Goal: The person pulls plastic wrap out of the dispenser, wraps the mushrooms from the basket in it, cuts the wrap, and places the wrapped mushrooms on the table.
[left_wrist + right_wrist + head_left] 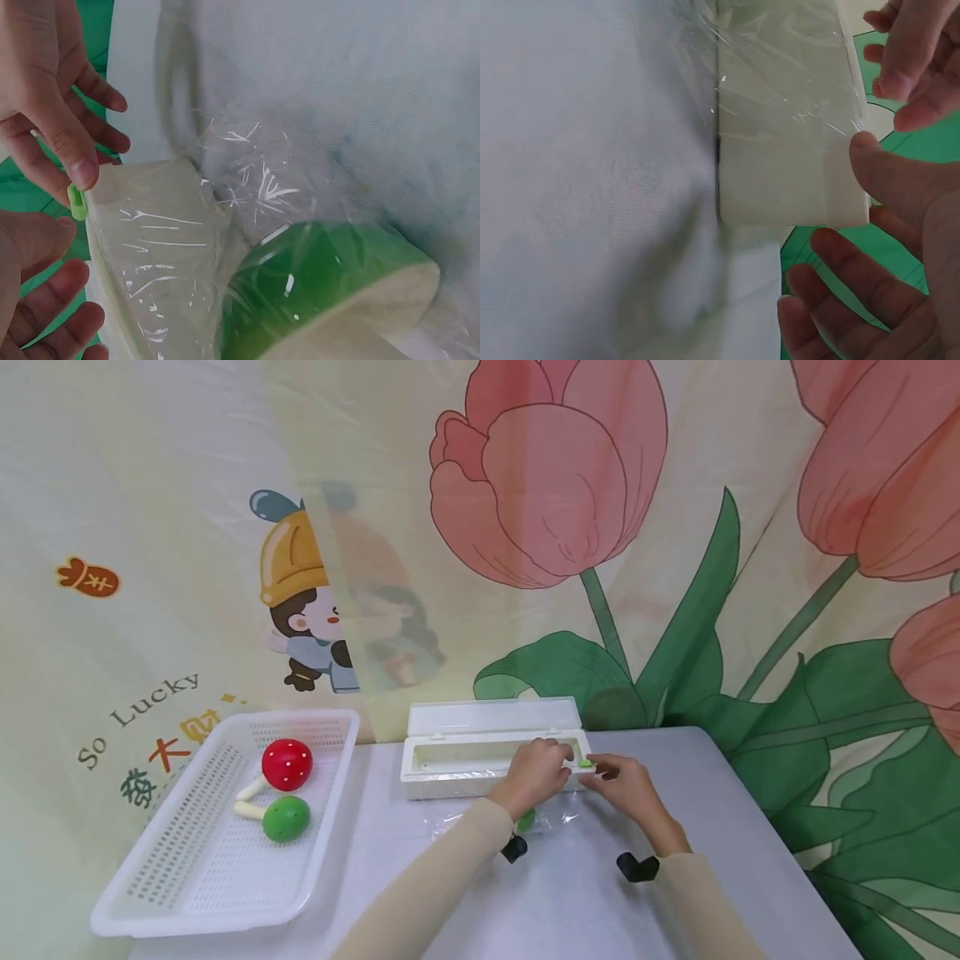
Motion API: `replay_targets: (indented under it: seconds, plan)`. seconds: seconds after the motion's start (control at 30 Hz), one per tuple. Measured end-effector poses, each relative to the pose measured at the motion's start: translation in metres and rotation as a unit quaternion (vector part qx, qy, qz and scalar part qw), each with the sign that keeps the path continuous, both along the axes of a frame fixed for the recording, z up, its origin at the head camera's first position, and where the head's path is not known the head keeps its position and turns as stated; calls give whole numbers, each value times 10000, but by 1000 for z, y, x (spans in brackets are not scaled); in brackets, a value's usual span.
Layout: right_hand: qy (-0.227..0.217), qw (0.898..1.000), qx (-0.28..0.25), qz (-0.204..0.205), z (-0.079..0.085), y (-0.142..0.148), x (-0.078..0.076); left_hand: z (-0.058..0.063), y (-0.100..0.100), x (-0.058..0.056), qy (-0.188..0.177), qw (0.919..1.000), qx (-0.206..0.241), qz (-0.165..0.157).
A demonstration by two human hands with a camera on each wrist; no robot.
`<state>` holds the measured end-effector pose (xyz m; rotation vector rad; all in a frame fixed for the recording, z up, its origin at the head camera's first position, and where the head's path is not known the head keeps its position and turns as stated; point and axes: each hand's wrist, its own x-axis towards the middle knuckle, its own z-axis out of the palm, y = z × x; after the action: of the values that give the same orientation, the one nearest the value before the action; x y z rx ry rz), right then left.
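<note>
A white cling film box point(442, 785) stands on the table, lid raised, with clear film point(262, 180) drawn out over its front. Under the film lies a green toy mushroom point(322, 277) with a cream underside, mostly hidden by the left arm in the head view. My right hand point(630, 789) grips the box's right end, thumb on the front edge and forefinger behind it, beside a small green slide cutter point(77, 202). Close by the cutter, my left hand point(534, 772) hovers over the box's right part, fingers loosely bent and holding nothing.
To the left, a white plastic basket point(330, 827) holds a red spotted toy mushroom point(287, 765) and a green toy mushroom point(287, 819). A patterned cloth point(375, 485) hangs behind the white-covered table point(585, 902). Black wrist mounts point(637, 867) sit at both wrists.
</note>
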<state>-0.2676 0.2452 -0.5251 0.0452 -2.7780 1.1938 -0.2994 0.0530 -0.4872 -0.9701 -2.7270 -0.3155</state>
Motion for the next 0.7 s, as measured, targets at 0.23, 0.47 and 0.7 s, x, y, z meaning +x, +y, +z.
replay_targets:
  seconds: [0.23, 0.47, 0.7]
  plan:
    - [436, 9990, -61, -89, -10, -3, 0, -5, 10, -3, -18, 9999, -136, 88]
    - [676, 9976, -92, -115, -14, -2, -1, -4, 11, -7, -124, 9998, -125, -30]
    - [829, 9965, -15, -51, -17, -2, -3, 6, 7, -25, -944, 9949, 261, -253]
